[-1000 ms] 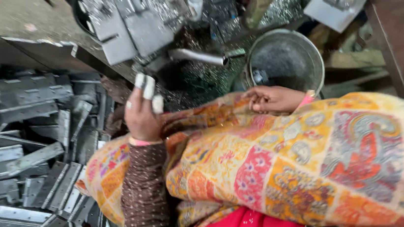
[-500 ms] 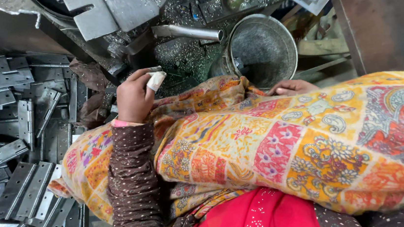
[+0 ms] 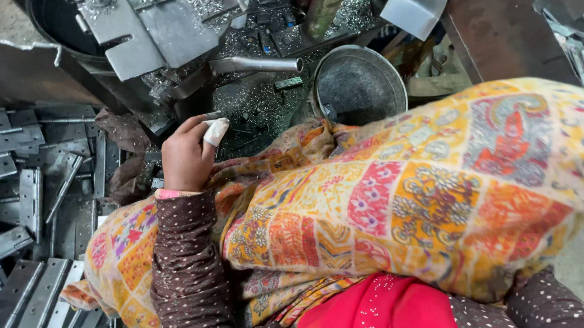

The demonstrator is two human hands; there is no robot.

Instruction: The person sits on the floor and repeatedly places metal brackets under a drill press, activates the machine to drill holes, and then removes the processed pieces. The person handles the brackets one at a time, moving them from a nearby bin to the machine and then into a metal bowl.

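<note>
Left hand point(image 3: 188, 156) curled loosely, bandaged finger point(image 3: 216, 130) raised, gripping nothing visible, near metal shavings point(image 3: 258, 106). Right hand hidden under patterned shawl point(image 3: 409, 195); grip impossible to tell. Steel hinges point(image 3: 18, 212) stacked far left: likely heavy, stiff, sharp-edged, oily; best gripped across flat leaves.

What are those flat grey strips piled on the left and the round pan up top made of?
The hinge strips look like bare steel: dull grey, flat, with punched holes and a knuckled edge. The round pan seems thin sheet metal, perhaps galvanised: matt silver with a rolled rim. Neither looks painted.
</note>
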